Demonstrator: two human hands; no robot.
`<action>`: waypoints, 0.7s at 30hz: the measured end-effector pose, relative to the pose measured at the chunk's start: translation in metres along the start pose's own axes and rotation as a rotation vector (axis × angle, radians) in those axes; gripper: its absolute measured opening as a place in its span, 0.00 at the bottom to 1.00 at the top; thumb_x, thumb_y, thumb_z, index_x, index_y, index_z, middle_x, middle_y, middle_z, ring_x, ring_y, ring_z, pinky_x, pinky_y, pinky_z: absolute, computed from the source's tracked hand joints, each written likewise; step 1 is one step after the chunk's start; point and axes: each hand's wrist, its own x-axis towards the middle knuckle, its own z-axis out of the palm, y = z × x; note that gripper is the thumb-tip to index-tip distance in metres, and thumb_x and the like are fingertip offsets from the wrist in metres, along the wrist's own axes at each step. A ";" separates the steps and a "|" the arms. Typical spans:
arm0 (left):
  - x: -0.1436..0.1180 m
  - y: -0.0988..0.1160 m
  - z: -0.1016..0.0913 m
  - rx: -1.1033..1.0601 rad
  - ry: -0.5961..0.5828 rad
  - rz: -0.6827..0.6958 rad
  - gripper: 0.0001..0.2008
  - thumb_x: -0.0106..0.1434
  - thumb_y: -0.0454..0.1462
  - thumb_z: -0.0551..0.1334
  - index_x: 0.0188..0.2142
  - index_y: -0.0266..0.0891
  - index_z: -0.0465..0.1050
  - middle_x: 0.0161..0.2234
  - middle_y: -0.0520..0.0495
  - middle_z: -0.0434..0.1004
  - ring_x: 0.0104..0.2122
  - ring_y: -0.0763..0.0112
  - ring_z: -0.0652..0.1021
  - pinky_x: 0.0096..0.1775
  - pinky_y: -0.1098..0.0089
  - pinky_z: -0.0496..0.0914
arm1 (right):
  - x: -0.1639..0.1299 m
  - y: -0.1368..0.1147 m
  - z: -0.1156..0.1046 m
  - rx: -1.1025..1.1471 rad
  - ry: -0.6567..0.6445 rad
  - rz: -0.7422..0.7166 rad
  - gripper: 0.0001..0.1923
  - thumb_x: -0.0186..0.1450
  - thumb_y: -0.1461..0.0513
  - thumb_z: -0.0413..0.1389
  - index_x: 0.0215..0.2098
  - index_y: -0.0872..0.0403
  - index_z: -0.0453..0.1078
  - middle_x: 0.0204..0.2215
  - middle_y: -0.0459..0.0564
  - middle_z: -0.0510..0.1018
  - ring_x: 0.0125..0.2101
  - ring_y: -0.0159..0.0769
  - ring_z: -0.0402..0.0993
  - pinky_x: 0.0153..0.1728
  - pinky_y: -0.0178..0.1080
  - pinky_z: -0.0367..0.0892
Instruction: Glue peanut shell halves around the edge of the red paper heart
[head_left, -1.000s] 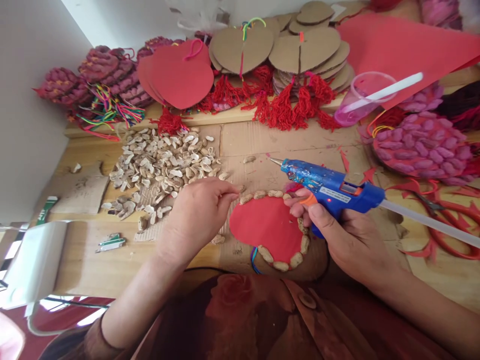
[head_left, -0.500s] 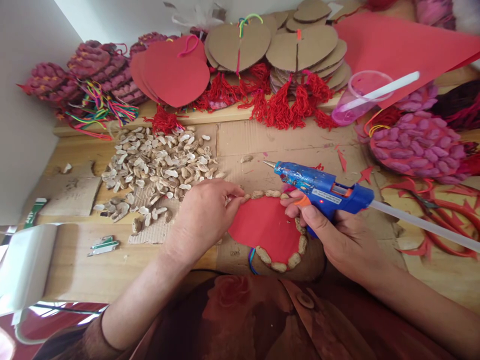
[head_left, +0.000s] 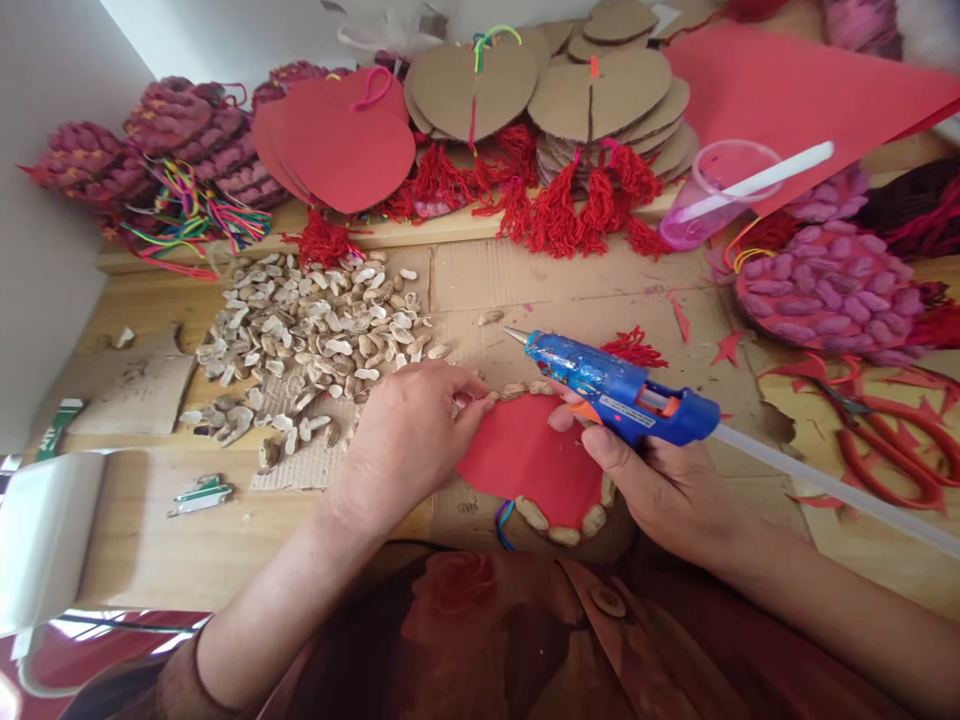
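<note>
A red paper heart (head_left: 517, 455) lies in front of me with peanut shells (head_left: 564, 536) along parts of its edge. My left hand (head_left: 420, 430) is closed in a pinch at the heart's upper left edge, its fingertips on a peanut shell (head_left: 493, 396) that they partly hide. In my right hand (head_left: 667, 490) is a blue hot glue gun (head_left: 622, 385), held over the heart's right side with its nozzle pointing left and up. A long glue stick (head_left: 825, 485) sticks out behind it. A blue cord (head_left: 504, 525) shows at the heart's lower left.
Loose peanut shells (head_left: 315, 320) are heaped at left on cardboard. Cardboard hearts (head_left: 476, 90), red hearts (head_left: 349, 140) and red tassels (head_left: 559, 215) line the back ledge. Orange-handled scissors (head_left: 892, 440) lie at right among red scraps, near a pink plastic cup (head_left: 690, 220) and a purple shell-covered heart (head_left: 832, 290).
My right hand has shifted the glue gun left and slightly down, uncovering a red tassel behind it. My left hand stays pinched at the heart's edge.
</note>
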 end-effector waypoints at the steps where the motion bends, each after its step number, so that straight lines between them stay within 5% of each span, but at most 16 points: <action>1: -0.001 -0.001 -0.001 -0.001 0.003 0.002 0.06 0.65 0.39 0.66 0.38 0.42 0.83 0.38 0.47 0.86 0.39 0.59 0.84 0.42 0.63 0.75 | 0.000 0.000 0.000 0.000 -0.001 0.005 0.10 0.74 0.55 0.55 0.51 0.42 0.75 0.51 0.46 0.83 0.57 0.45 0.76 0.61 0.53 0.68; 9: -0.006 -0.007 -0.005 -0.023 -0.015 -0.001 0.07 0.66 0.40 0.66 0.41 0.44 0.83 0.40 0.47 0.85 0.40 0.60 0.83 0.43 0.63 0.75 | 0.002 -0.006 0.000 -0.031 -0.005 -0.063 0.10 0.75 0.57 0.53 0.49 0.42 0.76 0.51 0.47 0.82 0.59 0.46 0.75 0.63 0.52 0.66; 15: -0.013 -0.011 -0.002 -0.065 -0.051 0.057 0.12 0.64 0.39 0.69 0.47 0.42 0.80 0.45 0.45 0.83 0.43 0.60 0.81 0.46 0.62 0.75 | 0.004 -0.007 0.003 -0.116 0.002 -0.108 0.08 0.73 0.58 0.56 0.49 0.45 0.74 0.44 0.49 0.82 0.51 0.45 0.79 0.53 0.47 0.75; 21: -0.015 -0.012 0.000 -0.124 -0.033 0.041 0.12 0.62 0.32 0.70 0.46 0.42 0.79 0.43 0.48 0.80 0.39 0.67 0.80 0.45 0.67 0.75 | 0.001 -0.001 0.002 -0.123 -0.024 -0.127 0.10 0.74 0.61 0.55 0.53 0.46 0.72 0.50 0.49 0.80 0.58 0.43 0.74 0.59 0.46 0.69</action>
